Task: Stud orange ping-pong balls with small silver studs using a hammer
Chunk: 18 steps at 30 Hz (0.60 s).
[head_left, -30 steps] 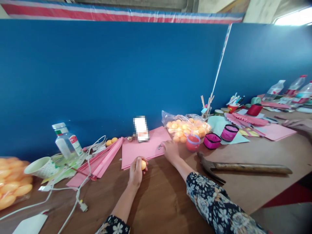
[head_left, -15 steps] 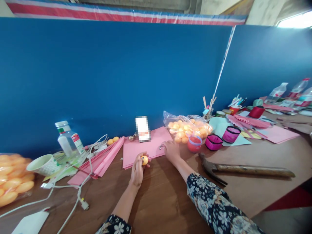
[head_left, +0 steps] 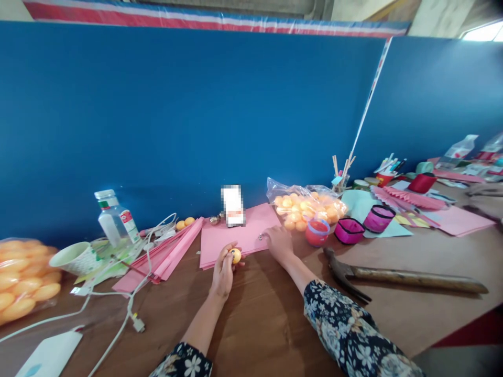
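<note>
My left hand [head_left: 223, 269] is closed around a small orange ball [head_left: 236, 255], which looks like a table tennis ball with a dark round spot on its side. My right hand [head_left: 280, 243] reaches over the right part of a stack of pink paper [head_left: 220, 246]. Its fingers are bent downward and close together, their tips beside a few tiny dark-and-white pieces [head_left: 260, 237] on the paper. Whatever those fingertips pinch is too small to make out. At the back of the paper stands a phone-like object with a blurred screen [head_left: 232, 205], next to a small shiny round item [head_left: 214, 220].
To the right lie a clear bag of orange balls [head_left: 302, 207], a red-filled cup [head_left: 317, 232], magenta containers [head_left: 349, 231] and a claw hammer [head_left: 408, 277]. Leftward are white cables [head_left: 129, 309], folded pink paper [head_left: 176, 251], a bottle [head_left: 113, 220], a paper cup [head_left: 74, 259] and another ball bag [head_left: 27, 280].
The view has shifted slightly, so most things sit a little further right. Both hands keep nearly the same places, the ball still in my left hand.
</note>
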### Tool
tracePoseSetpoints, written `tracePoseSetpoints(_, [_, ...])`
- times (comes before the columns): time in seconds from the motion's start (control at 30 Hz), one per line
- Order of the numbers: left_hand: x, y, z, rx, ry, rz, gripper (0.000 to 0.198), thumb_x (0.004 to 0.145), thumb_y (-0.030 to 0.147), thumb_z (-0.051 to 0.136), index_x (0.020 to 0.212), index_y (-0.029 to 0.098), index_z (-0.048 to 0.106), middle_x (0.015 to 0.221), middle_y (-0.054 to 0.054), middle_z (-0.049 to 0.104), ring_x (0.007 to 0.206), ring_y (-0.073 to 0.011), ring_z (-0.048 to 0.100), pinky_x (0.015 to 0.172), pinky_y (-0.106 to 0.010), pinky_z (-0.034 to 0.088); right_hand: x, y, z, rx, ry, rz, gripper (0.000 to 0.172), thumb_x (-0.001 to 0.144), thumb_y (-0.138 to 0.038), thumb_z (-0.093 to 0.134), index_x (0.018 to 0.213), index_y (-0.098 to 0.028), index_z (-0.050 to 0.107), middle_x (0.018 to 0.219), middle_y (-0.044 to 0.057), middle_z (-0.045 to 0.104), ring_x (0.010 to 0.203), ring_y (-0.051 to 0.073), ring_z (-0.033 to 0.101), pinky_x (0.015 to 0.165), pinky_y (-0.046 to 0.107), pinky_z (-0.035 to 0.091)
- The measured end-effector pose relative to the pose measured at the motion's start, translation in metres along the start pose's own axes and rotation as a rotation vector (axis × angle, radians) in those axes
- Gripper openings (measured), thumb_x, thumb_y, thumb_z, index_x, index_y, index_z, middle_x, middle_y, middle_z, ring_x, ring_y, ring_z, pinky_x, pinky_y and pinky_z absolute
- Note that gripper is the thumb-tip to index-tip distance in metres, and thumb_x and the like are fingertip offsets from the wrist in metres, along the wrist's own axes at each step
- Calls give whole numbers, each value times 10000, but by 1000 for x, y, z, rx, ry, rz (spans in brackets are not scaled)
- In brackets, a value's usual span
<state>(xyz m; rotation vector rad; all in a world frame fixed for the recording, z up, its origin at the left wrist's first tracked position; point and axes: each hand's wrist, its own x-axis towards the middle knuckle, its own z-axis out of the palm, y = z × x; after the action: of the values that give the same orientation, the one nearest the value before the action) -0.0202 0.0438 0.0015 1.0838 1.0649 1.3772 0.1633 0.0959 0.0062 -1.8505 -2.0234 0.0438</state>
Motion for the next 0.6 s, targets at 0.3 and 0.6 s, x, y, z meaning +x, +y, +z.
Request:
tracePoseSetpoints(0.3, [1, -3, -2, -15, 2, 7, 369, 783, 355, 434, 1069, 143, 528, 980, -97, 599, 747, -156, 611, 576, -264, 511, 1, 2, 2, 72, 34, 35, 189, 824, -244, 436, 827, -197, 619, 895, 63, 605, 881, 213, 471, 774, 323, 272])
tracePoseSetpoints(0.6, [-1, 4, 0, -39, -19, 0, 347, 737, 356, 532, 1022, 167, 591, 1002, -74, 595, 845, -171, 594, 708, -301, 513, -2, 7, 1, 283, 156, 77, 144, 752, -172, 448, 780, -184, 589, 764, 40, 633, 785, 182, 553, 739, 283, 350])
